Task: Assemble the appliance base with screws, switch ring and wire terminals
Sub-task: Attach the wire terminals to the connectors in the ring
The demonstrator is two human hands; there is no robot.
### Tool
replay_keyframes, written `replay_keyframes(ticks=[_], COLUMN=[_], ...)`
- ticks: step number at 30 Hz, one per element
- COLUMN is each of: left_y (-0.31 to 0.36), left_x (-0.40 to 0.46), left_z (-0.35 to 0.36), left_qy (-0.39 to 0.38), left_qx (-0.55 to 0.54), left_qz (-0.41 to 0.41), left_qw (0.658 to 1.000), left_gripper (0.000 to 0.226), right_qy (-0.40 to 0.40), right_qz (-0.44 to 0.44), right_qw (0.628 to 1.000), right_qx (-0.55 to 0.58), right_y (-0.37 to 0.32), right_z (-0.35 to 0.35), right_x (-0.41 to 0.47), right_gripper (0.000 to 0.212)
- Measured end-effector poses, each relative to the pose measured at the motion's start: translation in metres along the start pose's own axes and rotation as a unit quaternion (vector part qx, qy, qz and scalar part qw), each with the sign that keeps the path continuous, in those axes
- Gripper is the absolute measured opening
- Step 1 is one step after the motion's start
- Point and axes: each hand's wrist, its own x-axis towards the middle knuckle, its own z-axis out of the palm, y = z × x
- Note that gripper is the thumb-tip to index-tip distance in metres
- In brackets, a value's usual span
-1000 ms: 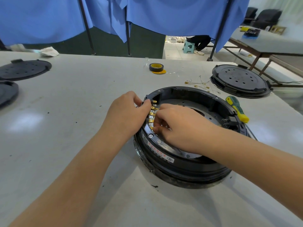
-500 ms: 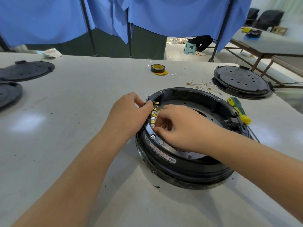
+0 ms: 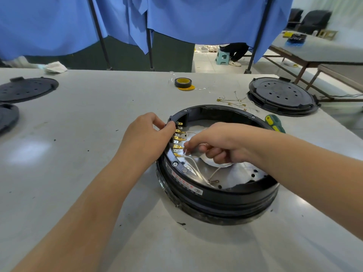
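Appliance base: left hand grips rim, right hand pinches white wire; crooked push risks bending gold terminals.

Both forearms were bare to the edge of the view, with no sleeves showing. The left hand and the right hand wore no gloves, and no rings or watch could be seen.
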Motion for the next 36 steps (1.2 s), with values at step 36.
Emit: replay_keyframes(ticks=[36], left_y=[-0.001], left_x=[0.001], left_z=[-0.002], left_qy=[-0.016], left_qx=[-0.004], left_qz=[0.001], left_qw=[1.0], left_gripper=[0.023], right_qy=[0.035], right_qz=[-0.012], right_qw=[0.999], right_qx=[0.003], right_y=[-0.001], right_z=[0.011], right_x=[0.006], right_gripper=[0.019])
